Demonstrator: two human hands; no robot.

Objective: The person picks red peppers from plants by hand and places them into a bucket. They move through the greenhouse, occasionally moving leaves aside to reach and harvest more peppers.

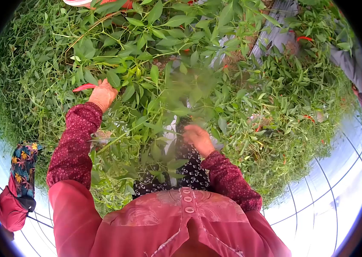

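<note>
My left hand (103,94) is among the leaves at the left of centre, its fingers closed beside a green leaf. A long red pepper (84,87) sticks out from the left side of that hand and looks gripped in it. Nearer the middle, my right hand (197,139) hangs over my patterned trousers with its fingers curled; whatever it may hold is hidden. Green pepper plants (146,85) surround both hands, and a blurred leafy stem rises just above the right one.
Red peppers (304,38) show among plants at the upper right. Grey plastic sheeting (275,30) runs between rows. A red and white container (78,2) stands at the top edge. Another person (14,210) is at the lower left; grey cloth (348,64) is at the right.
</note>
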